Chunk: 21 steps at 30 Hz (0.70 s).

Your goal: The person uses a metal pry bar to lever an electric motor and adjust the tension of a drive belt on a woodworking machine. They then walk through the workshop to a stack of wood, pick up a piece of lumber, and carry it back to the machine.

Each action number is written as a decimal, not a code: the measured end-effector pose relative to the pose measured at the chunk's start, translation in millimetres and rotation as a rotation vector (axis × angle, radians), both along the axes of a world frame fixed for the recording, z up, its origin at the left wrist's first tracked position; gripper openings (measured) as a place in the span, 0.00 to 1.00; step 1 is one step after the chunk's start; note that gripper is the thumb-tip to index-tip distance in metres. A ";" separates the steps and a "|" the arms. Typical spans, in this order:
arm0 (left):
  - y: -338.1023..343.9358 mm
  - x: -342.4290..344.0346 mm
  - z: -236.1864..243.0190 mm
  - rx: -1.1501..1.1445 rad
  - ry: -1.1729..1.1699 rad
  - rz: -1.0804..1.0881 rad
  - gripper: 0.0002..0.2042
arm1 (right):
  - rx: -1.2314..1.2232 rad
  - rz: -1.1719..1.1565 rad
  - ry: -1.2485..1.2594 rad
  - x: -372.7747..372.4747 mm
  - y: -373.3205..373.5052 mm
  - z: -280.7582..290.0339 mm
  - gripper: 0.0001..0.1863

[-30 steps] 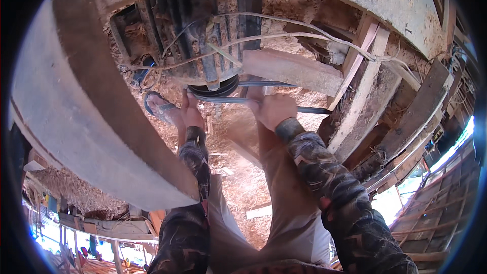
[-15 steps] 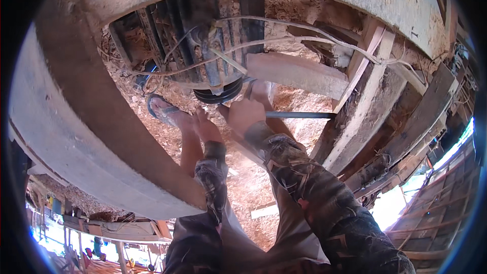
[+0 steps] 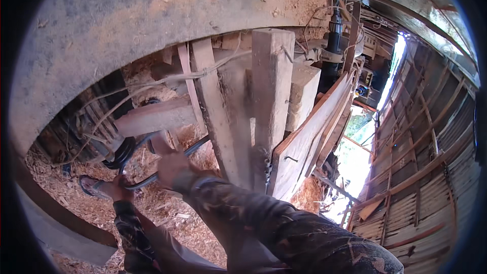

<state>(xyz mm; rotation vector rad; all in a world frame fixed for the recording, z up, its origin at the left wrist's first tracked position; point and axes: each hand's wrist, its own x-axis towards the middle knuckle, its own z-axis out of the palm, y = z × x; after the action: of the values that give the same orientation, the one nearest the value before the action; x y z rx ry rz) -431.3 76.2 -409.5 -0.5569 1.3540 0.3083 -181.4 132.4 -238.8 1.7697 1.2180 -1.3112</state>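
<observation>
A dark band that looks like a drive belt (image 3: 196, 146) runs in a curved loop beside a black grooved pulley (image 3: 119, 155) on a ribbed motor housing (image 3: 96, 106). My right hand (image 3: 172, 166) is closed around the belt, right of the pulley. Below the pulley, my left hand (image 3: 116, 189) has its fingers closed at the belt's bend. Whether the belt sits in the pulley's groove I cannot tell. Its far right end passes out of sight behind a wooden post (image 3: 215, 111).
A large curved table edge (image 3: 127, 15) arches over the motor. Upright timbers (image 3: 271, 96) and boards (image 3: 304, 142) stand close on the right, one with a protruding nail. A loose cord (image 3: 152, 85) hangs across the housing. Wood shavings (image 3: 66, 193) cover the ground around my sandalled foot (image 3: 94, 186).
The view has swung right, bringing more timbers and the wall into sight. The belt now shows as a bent loop between my hands; before, only a straight stretch right of my right hand showed.
</observation>
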 end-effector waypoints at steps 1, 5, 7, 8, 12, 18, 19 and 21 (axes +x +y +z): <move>1.1 -11.1 -5.0 0.008 0.006 0.003 0.06 | 0.022 0.072 -0.036 12.0 4.1 14.0 0.14; 20.6 -23.6 -12.5 0.016 0.003 -0.022 0.05 | 0.320 0.092 -0.176 40.8 -8.8 26.7 0.13; 30.1 -24.6 -17.8 0.002 0.018 -0.068 0.05 | 0.311 0.072 -0.113 45.7 -12.5 22.0 0.15; 34.0 -27.0 -22.8 -0.002 -0.038 -0.048 0.06 | 0.300 0.054 -0.047 47.0 -12.3 20.7 0.18; 31.6 -57.8 -47.8 0.041 -0.055 -0.044 0.08 | 0.318 0.061 0.010 38.4 -0.1 21.7 0.19; 37.2 -61.4 -55.1 0.053 -0.050 -0.061 0.08 | 0.414 0.017 0.107 33.4 -10.2 10.1 0.26; 39.3 -56.2 -54.1 0.048 -0.053 -0.060 0.08 | 0.413 0.020 0.112 31.8 -11.4 5.6 0.26; 44.5 -47.0 -48.3 -0.078 -0.061 0.064 0.11 | 0.406 0.022 0.119 30.7 -8.8 2.3 0.25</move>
<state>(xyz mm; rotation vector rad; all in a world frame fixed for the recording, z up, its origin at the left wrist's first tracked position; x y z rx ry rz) -478.4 120.7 -457.9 -0.6707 1.2953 0.2888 -150.7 123.7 -236.5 1.9658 1.6592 -1.2342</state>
